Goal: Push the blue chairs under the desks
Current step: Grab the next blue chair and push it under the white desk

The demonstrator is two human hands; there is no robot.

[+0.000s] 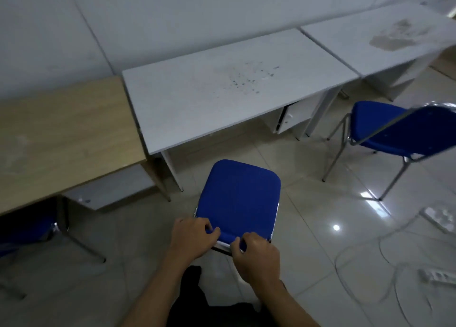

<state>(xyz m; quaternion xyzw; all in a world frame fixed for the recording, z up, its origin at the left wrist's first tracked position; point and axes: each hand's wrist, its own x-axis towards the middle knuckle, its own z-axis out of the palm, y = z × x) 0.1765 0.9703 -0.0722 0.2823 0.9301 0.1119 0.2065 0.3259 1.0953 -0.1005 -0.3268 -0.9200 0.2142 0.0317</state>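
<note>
As 2 hands (195, 235) (256, 255) grip the chair (240, 197) backrest, bare floor (192, 168) before desk edge (222, 131).

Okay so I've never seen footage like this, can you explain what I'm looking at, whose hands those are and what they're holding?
There is no machine here. One camera worn on a person's head looks forward and down, so the hands are the wearer's own. The left hand and right hand both grip the top of the backrest of a blue chair, which stands on the tiled floor facing a white desk and is not yet under it. Another blue chair stands out to the right. A third sits under the wooden desk. Power strips and cables lie on the floor.
</note>
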